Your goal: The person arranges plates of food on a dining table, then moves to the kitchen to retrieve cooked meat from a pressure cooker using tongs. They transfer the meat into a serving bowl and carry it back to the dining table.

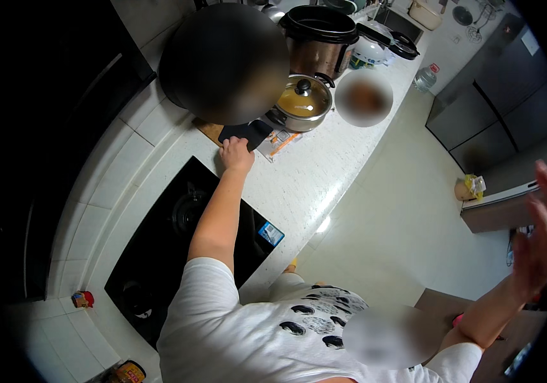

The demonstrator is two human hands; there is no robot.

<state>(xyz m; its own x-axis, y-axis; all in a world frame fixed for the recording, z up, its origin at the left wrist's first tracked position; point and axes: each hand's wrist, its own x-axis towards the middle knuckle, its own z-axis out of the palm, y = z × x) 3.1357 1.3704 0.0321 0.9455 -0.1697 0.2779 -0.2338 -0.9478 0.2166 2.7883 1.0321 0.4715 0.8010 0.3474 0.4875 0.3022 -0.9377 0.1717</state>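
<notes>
My left hand [236, 152] reaches over the counter, its fingers bent onto the near edge of a dark flat object [250, 134]. What this object is I cannot make out. Part of a brown board [210, 130] shows beside it, and a printed plastic packet [278, 142] lies to its right. Just beyond stands a steel pot [302, 122] with a glass lid [297, 101], yellowish contents showing through. Up at the right rim of the view, away from the counter, my right hand [539, 239] is raised, blurred and holding nothing visible, fingers apart.
A black glass hob [225, 225] lies under my left arm. A large pressure cooker body [319, 48] and a white pot [371, 50] stand farther along the counter [316, 158]. A refrigerator [488, 105], a water jug [425, 78] and a bin [464, 190] are at right.
</notes>
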